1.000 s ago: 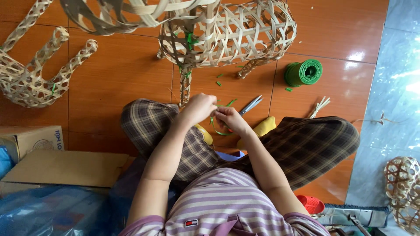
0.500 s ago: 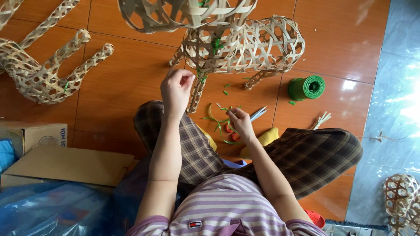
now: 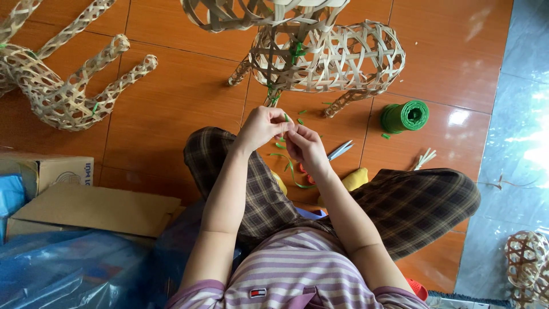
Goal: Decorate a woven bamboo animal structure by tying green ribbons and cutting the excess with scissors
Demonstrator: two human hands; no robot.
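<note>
I sit cross-legged on an orange tiled floor. My left hand (image 3: 262, 127) and my right hand (image 3: 304, 146) meet in front of me, both pinching a thin green strip (image 3: 290, 167) that curls down between them. Just beyond the hands stands a woven bamboo animal figure (image 3: 337, 57), its front leg (image 3: 273, 96) close to my left fingers and tied with green strip. Small green offcuts (image 3: 302, 112) lie on the tiles under it.
A green roll of strip (image 3: 405, 116) lies at right, scissors (image 3: 341, 150) beside my right hand, pale bamboo sticks (image 3: 424, 158) past them. Another woven figure (image 3: 63, 94) lies at left. Cardboard boxes (image 3: 86, 209) and blue plastic (image 3: 51, 269) sit at lower left, a small woven basket (image 3: 525, 264) at lower right.
My left hand, raised toward the figure's leg half a second ago, has come back down to meet the right hand on the green strip. The view has shifted slightly.
</note>
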